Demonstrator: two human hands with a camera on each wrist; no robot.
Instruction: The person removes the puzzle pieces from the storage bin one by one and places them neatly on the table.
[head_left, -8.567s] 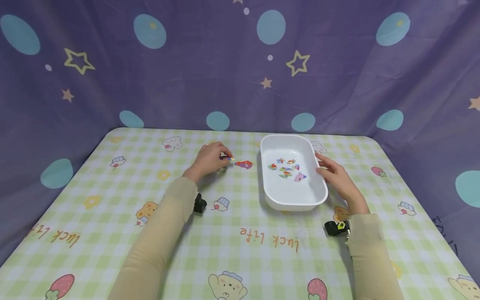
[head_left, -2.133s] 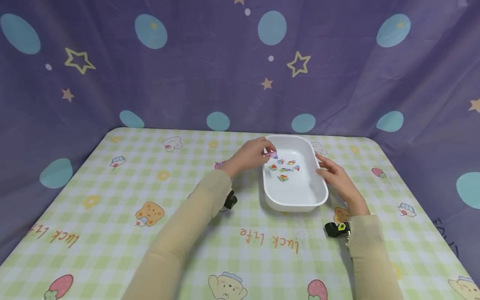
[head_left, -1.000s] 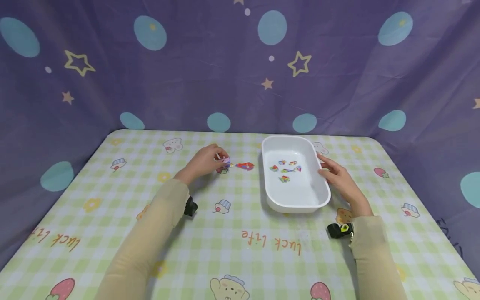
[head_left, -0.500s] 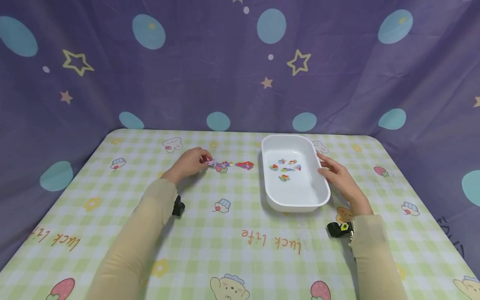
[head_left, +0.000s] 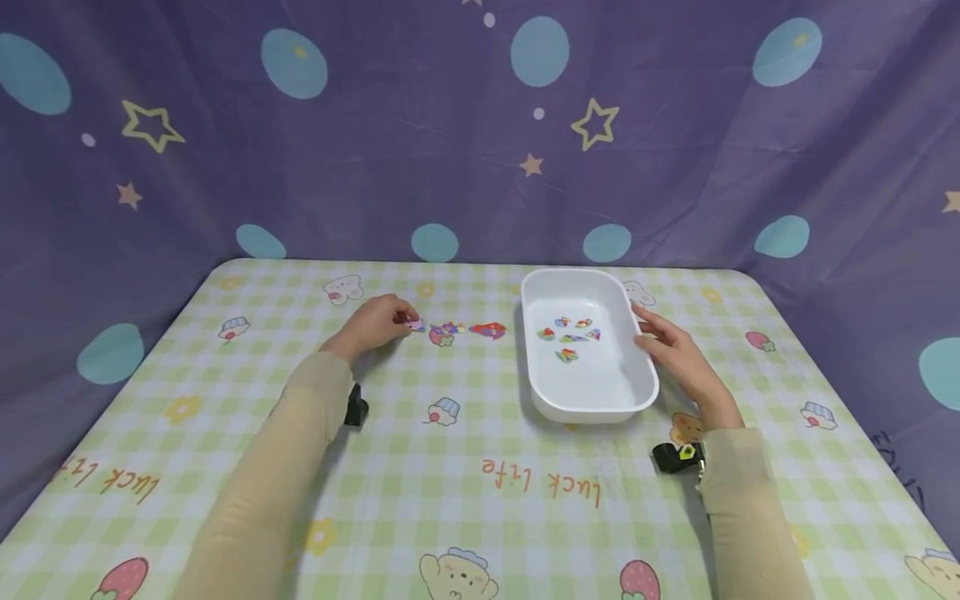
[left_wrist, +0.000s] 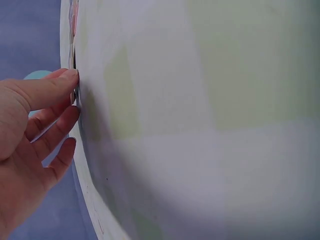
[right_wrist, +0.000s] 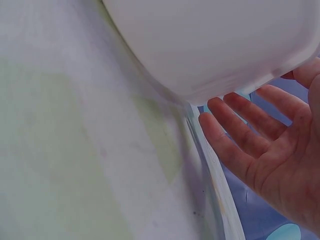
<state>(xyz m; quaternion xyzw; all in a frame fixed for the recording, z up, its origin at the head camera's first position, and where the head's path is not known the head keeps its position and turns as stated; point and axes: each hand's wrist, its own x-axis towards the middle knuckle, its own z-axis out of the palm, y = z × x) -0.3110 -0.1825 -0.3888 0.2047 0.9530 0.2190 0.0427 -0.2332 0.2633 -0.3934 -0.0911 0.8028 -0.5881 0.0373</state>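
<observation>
My left hand [head_left: 372,323] is low over the table, thumb and fingertips pinching a small flat pink-and-purple piece [head_left: 416,326] at the tabletop. In the left wrist view, the thumb [left_wrist: 55,90] meets the index finger at the cloth, while the other fingers are spread loosely. To its right, in a row, lie a multicoloured flat piece [head_left: 448,328] and a red one [head_left: 488,331]. My right hand [head_left: 681,357] touches the outer right side of a white rectangular bin [head_left: 588,392], its fingers relaxed in the right wrist view. Several small colourful flat pieces [head_left: 567,356] lie inside.
A green-and-white checked cloth [head_left: 480,533] with printed cartoons covers the table. Behind the table's back edge hangs a purple curtain [head_left: 450,167] with stars and blue spots. Black devices [head_left: 356,408] sit at both wrists.
My left hand has taken the pink-and-purple piece from the bin and moved left to the end of the row, lowering it to the cloth. The right hand stays at the bin.
</observation>
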